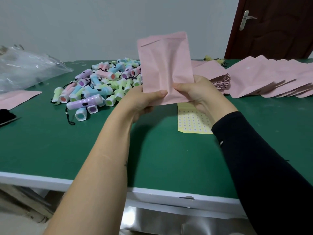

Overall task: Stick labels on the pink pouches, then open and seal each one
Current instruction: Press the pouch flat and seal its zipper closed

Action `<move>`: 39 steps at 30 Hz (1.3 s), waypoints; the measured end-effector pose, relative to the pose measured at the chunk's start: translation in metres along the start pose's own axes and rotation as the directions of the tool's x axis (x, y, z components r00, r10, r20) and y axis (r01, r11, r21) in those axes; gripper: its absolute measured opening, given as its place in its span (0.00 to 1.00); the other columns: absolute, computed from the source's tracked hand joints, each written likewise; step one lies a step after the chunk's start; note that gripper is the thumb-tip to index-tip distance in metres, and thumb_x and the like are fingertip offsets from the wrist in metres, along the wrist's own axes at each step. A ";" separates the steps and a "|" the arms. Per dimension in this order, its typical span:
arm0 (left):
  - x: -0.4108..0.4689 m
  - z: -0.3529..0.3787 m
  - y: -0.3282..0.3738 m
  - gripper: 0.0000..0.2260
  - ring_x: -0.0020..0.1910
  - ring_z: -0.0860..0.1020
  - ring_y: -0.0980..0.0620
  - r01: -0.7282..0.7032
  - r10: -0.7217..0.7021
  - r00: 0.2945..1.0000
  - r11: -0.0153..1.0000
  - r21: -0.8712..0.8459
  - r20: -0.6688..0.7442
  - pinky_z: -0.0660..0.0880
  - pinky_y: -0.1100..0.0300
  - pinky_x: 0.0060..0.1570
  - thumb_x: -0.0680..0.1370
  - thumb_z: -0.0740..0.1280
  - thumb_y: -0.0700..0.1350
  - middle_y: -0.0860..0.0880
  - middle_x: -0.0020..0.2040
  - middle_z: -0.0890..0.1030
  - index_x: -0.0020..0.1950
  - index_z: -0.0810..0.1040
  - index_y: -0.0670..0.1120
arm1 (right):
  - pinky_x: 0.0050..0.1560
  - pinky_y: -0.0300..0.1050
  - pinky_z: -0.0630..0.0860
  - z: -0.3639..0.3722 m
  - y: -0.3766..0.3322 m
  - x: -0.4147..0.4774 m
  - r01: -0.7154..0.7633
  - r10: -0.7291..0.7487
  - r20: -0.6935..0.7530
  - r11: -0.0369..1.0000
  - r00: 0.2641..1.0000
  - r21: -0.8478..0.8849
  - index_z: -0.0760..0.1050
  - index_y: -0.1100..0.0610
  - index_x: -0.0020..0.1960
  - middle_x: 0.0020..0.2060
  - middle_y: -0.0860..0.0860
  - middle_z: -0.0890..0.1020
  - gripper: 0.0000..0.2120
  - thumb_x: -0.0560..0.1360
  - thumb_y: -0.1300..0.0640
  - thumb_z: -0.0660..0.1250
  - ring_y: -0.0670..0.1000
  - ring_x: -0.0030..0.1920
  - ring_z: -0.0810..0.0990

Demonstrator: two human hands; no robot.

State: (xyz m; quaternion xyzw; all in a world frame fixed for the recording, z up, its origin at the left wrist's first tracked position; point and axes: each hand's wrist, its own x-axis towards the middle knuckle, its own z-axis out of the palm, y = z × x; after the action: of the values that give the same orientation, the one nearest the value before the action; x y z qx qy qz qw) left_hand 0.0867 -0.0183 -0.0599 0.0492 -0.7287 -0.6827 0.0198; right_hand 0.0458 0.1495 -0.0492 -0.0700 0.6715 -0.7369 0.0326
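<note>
Pink pouch upright, raised above the label sheet on the tabletop. Left hand and right hand each pinch its lower edge. Spare pouches lie right of the sheet.

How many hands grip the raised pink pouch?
2. The left hand pinches the pink pouch at its lower left; the right hand pinches its lower right. None hidden.

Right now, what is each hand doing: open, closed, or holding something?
Left hand: pinches the lower left edge of the pink pouch, held upright above the table.
Right hand: pinches the same pouch at its lower right edge.
</note>
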 end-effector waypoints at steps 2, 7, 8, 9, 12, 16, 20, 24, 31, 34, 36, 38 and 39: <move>0.001 0.000 0.000 0.13 0.37 0.78 0.57 -0.010 0.010 1.000 1.000 -0.008 -0.027 0.71 0.69 0.28 0.73 0.75 0.44 0.54 0.42 0.83 0.56 0.80 0.48 | 0.51 0.49 0.82 0.002 0.001 0.000 0.013 -0.013 -0.008 1.000 1.000 -0.003 0.79 0.61 0.55 0.50 0.57 0.85 0.12 0.72 0.69 0.72 0.56 0.49 0.85; 0.001 -0.001 -0.001 0.12 0.36 0.77 0.58 -0.033 0.034 0.999 0.999 0.037 -0.036 0.72 0.68 0.31 0.73 0.75 0.45 0.56 0.41 0.83 0.55 0.80 0.49 | 0.48 0.51 0.83 0.000 0.003 0.001 -0.038 0.039 0.060 0.999 0.997 -0.021 0.79 0.58 0.55 0.48 0.55 0.85 0.13 0.71 0.63 0.74 0.55 0.49 0.85; 0.001 -0.001 -0.001 0.12 0.37 0.78 0.58 -0.038 0.039 0.999 0.999 0.032 -0.033 0.73 0.67 0.33 0.73 0.75 0.47 0.56 0.43 0.84 0.55 0.80 0.49 | 0.48 0.51 0.83 -0.002 0.003 0.002 -0.046 0.050 0.081 0.998 0.995 -0.051 0.78 0.57 0.56 0.49 0.54 0.85 0.14 0.71 0.62 0.74 0.54 0.49 0.85; 0.000 0.000 -0.001 0.13 0.40 0.80 0.57 -0.047 0.047 0.998 0.999 0.003 -0.037 0.74 0.65 0.37 0.73 0.75 0.48 0.55 0.45 0.85 0.56 0.80 0.49 | 0.48 0.50 0.83 -0.004 0.003 0.002 -0.050 0.060 0.112 0.995 0.992 -0.087 0.78 0.57 0.56 0.48 0.53 0.86 0.15 0.71 0.62 0.74 0.53 0.48 0.85; 0.000 -0.004 0.001 0.12 0.45 0.85 0.52 -0.080 0.062 0.992 0.982 -0.168 -0.109 0.80 0.60 0.42 0.74 0.75 0.48 0.51 0.47 0.86 0.55 0.81 0.46 | 0.43 0.45 0.83 -0.008 0.001 0.001 -0.080 0.146 0.283 0.969 0.948 -0.235 0.79 0.55 0.52 0.45 0.51 0.87 0.13 0.70 0.65 0.74 0.51 0.44 0.86; 0.000 -0.010 0.003 0.08 0.41 0.85 0.51 -0.034 0.009 0.991 0.980 -0.196 -0.131 0.81 0.59 0.39 0.75 0.74 0.45 0.49 0.43 0.87 0.51 0.82 0.45 | 0.50 0.50 0.81 -0.006 0.005 0.001 -0.094 0.162 0.275 0.965 0.948 -0.246 0.80 0.56 0.57 0.48 0.51 0.86 0.18 0.68 0.55 0.77 0.53 0.49 0.85; -0.003 -0.004 0.005 0.08 0.41 0.85 0.50 0.014 -0.020 0.999 0.993 -0.116 -0.047 0.80 0.61 0.37 0.75 0.74 0.45 0.48 0.45 0.87 0.52 0.83 0.45 | 0.52 0.51 0.81 0.000 0.007 0.005 -0.054 0.063 0.104 0.995 0.993 -0.089 0.81 0.58 0.56 0.45 0.51 0.87 0.22 0.67 0.48 0.78 0.53 0.46 0.86; -0.008 -0.003 0.007 0.12 0.40 0.85 0.51 -0.023 0.020 1.000 0.989 -0.145 -0.021 0.79 0.63 0.34 0.72 0.76 0.48 0.48 0.44 0.87 0.52 0.84 0.45 | 0.44 0.47 0.82 0.002 0.006 0.001 -0.068 0.078 0.153 0.995 0.985 -0.071 0.81 0.59 0.52 0.43 0.53 0.87 0.16 0.68 0.53 0.77 0.53 0.44 0.86; -0.011 -0.004 0.010 0.09 0.38 0.85 0.53 -0.047 0.046 0.999 0.994 -0.101 -0.017 0.78 0.65 0.32 0.70 0.77 0.45 0.49 0.42 0.87 0.48 0.84 0.46 | 0.46 0.51 0.83 0.003 0.003 -0.002 -0.083 0.097 0.137 0.991 0.986 -0.104 0.81 0.63 0.53 0.42 0.57 0.86 0.19 0.66 0.56 0.77 0.55 0.43 0.86; -0.010 -0.004 0.009 0.09 0.38 0.85 0.52 -0.042 0.041 0.999 0.996 -0.084 -0.014 0.78 0.65 0.32 0.70 0.78 0.44 0.49 0.42 0.87 0.48 0.84 0.45 | 0.48 0.54 0.83 0.003 0.003 -0.002 -0.082 0.095 0.125 0.991 0.988 -0.108 0.81 0.64 0.50 0.41 0.58 0.86 0.15 0.66 0.59 0.76 0.56 0.42 0.86; -0.009 -0.004 0.008 0.08 0.37 0.85 0.51 -0.022 0.021 1.000 0.995 -0.095 -0.020 0.78 0.63 0.32 0.70 0.77 0.44 0.48 0.41 0.87 0.48 0.84 0.45 | 0.50 0.54 0.82 0.004 0.003 -0.001 -0.073 0.085 0.109 0.991 0.990 -0.110 0.82 0.65 0.48 0.41 0.58 0.86 0.12 0.67 0.61 0.76 0.56 0.42 0.86; -0.008 -0.002 0.007 0.07 0.34 0.85 0.51 -0.001 -0.002 0.999 0.996 -0.091 -0.036 0.78 0.62 0.30 0.70 0.77 0.42 0.48 0.39 0.86 0.47 0.84 0.44 | 0.52 0.55 0.82 0.006 0.004 0.001 -0.067 0.077 0.077 0.990 0.994 -0.123 0.81 0.66 0.49 0.41 0.59 0.86 0.12 0.66 0.63 0.75 0.56 0.43 0.86; -0.007 -0.002 0.007 0.06 0.34 0.84 0.51 0.005 -0.009 0.999 0.996 -0.091 -0.043 0.78 0.62 0.30 0.70 0.77 0.42 0.48 0.38 0.86 0.46 0.84 0.44 | 0.53 0.55 0.82 0.008 0.005 0.001 -0.065 0.073 0.051 0.988 0.996 -0.137 0.80 0.67 0.50 0.41 0.60 0.86 0.14 0.66 0.63 0.76 0.56 0.43 0.86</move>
State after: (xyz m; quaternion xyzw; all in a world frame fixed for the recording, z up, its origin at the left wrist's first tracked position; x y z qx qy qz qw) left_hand 0.0939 -0.0187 -0.0524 0.0657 -0.6963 -0.7139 0.0352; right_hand 0.0458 0.1414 -0.0535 -0.0692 0.7207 -0.6860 0.0721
